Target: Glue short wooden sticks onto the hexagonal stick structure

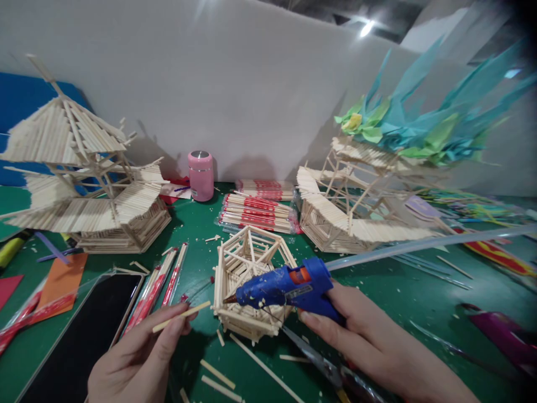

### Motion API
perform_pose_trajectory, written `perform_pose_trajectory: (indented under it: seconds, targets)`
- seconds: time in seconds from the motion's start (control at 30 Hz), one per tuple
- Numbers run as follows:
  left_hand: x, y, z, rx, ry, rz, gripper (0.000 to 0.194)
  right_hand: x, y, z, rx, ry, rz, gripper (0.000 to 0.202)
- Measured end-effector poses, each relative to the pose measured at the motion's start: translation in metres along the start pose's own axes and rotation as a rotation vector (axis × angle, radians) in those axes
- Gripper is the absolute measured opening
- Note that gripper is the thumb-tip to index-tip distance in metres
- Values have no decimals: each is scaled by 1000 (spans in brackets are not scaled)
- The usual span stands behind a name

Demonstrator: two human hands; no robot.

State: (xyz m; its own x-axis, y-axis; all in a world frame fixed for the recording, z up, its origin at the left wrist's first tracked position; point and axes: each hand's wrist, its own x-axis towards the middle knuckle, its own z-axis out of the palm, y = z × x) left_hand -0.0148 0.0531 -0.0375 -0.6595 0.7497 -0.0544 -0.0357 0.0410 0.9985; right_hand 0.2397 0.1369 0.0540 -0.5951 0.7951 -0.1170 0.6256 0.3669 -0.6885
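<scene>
My left hand [142, 350] pinches a short wooden stick [181, 317] between thumb and fingers, at the lower left of centre. My right hand [356, 330] is wrapped round the handle of a blue glue gun [285, 286]. A long clear glue stick [403, 246] runs out of the gun's back toward the right edge. The gun's nozzle points left, over the near left rim of a many-sided frame of wooden sticks [251, 327]. The gun hides part of that frame. The held stick's right end is just left of the frame, with a small gap to the nozzle.
Stick pavilions stand at the left [113, 215] and right [335, 229]. Behind the frame are packs of sticks [255, 212] and a pink flask [201, 176]. A phone [90, 336] lies left, scissors [314, 358] near my right hand. Loose sticks [218, 374] lie in front.
</scene>
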Motion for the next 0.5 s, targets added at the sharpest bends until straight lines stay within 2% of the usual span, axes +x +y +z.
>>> perform_pose_trajectory:
  seconds: [0.27, 0.5]
  targets:
    - [0, -1, 0, 8, -1, 8, 19, -2, -4, -2, 59, 2, 14, 25]
    - [-1, 2, 0, 18, 45, -24, 21, 2, -7, 1, 52, -13, 34, 27]
